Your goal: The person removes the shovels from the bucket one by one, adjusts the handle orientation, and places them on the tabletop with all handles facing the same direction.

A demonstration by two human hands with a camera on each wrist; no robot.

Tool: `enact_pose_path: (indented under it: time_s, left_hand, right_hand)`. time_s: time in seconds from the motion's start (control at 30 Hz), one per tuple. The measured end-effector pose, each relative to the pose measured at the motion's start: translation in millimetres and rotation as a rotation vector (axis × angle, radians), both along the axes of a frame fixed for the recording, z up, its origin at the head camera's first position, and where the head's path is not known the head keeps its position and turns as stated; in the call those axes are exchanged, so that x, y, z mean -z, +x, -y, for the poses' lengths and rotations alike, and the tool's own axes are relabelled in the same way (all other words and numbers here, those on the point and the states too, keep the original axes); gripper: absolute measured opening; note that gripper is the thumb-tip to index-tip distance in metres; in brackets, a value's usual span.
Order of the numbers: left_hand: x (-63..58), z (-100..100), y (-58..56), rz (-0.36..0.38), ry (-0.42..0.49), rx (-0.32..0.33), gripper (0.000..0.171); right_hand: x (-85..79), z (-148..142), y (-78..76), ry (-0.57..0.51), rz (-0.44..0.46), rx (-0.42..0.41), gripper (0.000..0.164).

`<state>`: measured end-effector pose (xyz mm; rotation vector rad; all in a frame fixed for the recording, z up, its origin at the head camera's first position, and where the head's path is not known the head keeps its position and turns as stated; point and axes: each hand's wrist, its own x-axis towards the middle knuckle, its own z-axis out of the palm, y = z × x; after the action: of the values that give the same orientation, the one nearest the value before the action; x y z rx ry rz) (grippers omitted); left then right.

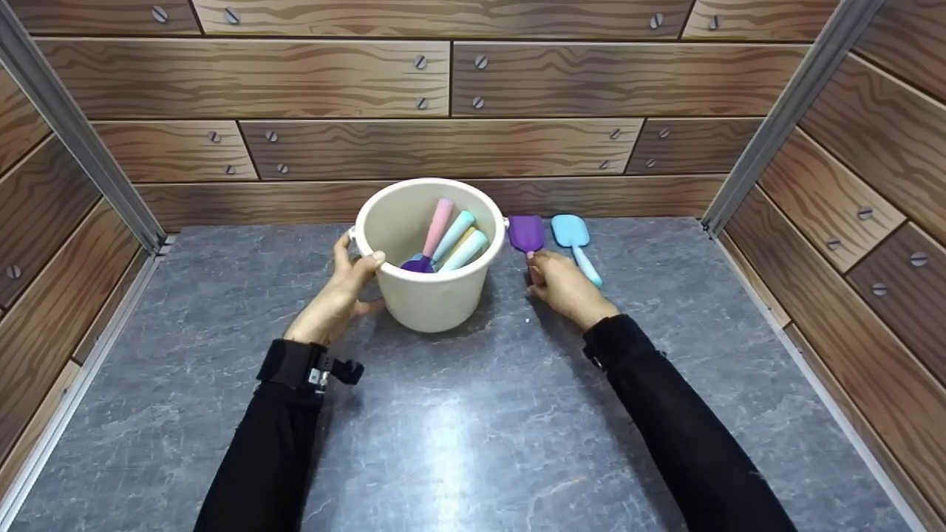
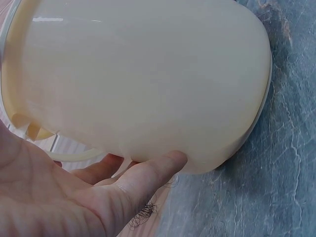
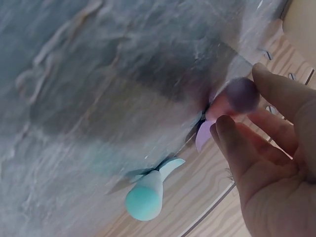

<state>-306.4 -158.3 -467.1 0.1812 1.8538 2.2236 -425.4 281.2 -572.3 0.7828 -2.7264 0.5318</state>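
Note:
A cream bucket (image 1: 436, 299) stands upright, with pink, light blue and yellowish handles (image 1: 438, 222) sticking up inside it. My left hand (image 1: 336, 288) holds its left side, one fingertip at the rim; in the left wrist view the digits lie against the bucket wall (image 2: 148, 84). To the right of the bucket my right hand (image 1: 565, 284) grips the handle of a toy shovel with a purple blade (image 1: 526, 233). Its pinkish handle (image 3: 219, 109) shows between thumb and fingers in the right wrist view. A light blue toy shovel (image 1: 570, 233) lies just right of it.
The grey marbled surface (image 1: 443, 436) is bounded by a wood-patterned back wall (image 1: 355, 151) and side walls (image 1: 835, 214). Metal posts (image 1: 776, 118) stand at the back corners. The bucket and shovels are close to the back wall.

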Motion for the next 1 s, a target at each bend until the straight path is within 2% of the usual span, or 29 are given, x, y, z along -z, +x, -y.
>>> enact_pose_path:
  time_s: [0.07, 0.23, 0.3, 0.43, 0.63, 1.0]
  left_hand:
    - [0.1, -0.4, 0.0, 0.002, 0.003, -0.001, 0.106]
    - [-0.6, -0.5, 0.3, 0.007, 0.006, -0.004, 0.106]
    - [-1.4, -0.1, 0.7, 0.009, 0.005, -0.008, 0.106]
    - [-2.8, 0.0, 1.7, 0.016, 0.006, -0.015, 0.105]
    - [-3.4, -1.6, 2.0, 0.021, 0.008, -0.019, 0.107]
    - [-2.0, -2.5, 0.7, 0.009, -0.034, -0.009, 0.109]
  right_hand:
    - [-14.9, 6.5, 12.4, -0.008, 0.027, 0.028, 0.037]
    - [-79.8, 35.3, 62.1, -0.034, 0.100, 0.088, 0.044]
    - [-100.5, 43.5, 75.3, -0.048, 0.105, 0.092, 0.041]
    - [-124.3, 48.9, 82.0, -0.069, 0.087, 0.090, 0.040]
    - [-154.5, 45.7, 84.0, -0.061, 0.112, 0.116, 0.054]
    - [-197.0, 43.8, 89.2, -0.052, 0.103, 0.086, 0.054]
